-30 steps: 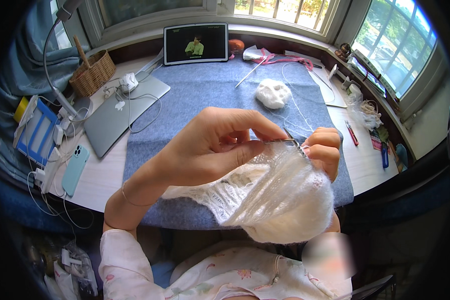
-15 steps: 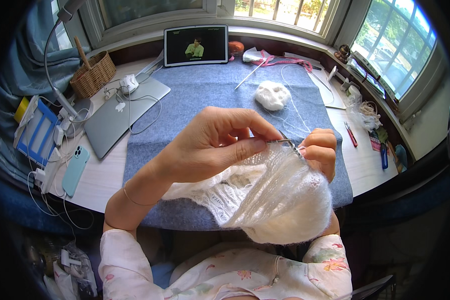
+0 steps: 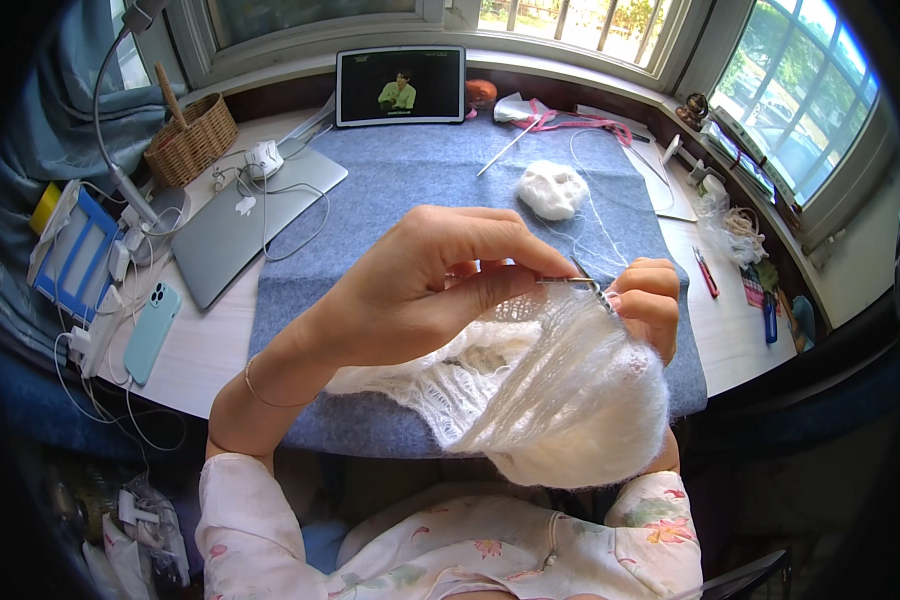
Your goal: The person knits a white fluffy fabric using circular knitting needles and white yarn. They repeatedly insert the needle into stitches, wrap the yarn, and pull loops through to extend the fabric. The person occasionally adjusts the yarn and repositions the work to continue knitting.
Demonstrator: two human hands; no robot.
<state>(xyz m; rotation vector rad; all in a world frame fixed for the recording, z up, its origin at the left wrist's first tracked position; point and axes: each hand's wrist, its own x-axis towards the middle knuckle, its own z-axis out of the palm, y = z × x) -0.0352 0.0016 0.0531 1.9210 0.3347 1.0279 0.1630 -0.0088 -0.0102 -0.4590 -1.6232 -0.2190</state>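
Observation:
My left hand (image 3: 425, 285) is closed in a pinch on a thin knitting needle (image 3: 566, 281), thumb below and forefinger above. My right hand (image 3: 650, 300) is curled around the other side of the stitches, its fingers partly hiding the needle there. A second, dark needle tip shows between the two hands, crossing the first. From the needles hangs a fuzzy white knitted piece (image 3: 570, 400), spreading left over the table's front edge. A white yarn ball (image 3: 552, 190) lies beyond my right hand, and a thin strand runs from it toward that hand.
A blue felt mat (image 3: 390, 190) covers the table's middle. At its back stands a tablet (image 3: 400, 86). A laptop (image 3: 260, 225), phone (image 3: 153, 333), cables and wicker basket (image 3: 192, 140) are on the left. A loose needle (image 3: 505, 147) and red cutter (image 3: 706, 272) lie beyond and right.
The whole view has shifted slightly. The needle tips between my hands have changed angle a little, and the dark tip stands out more. Both hands keep their grip.

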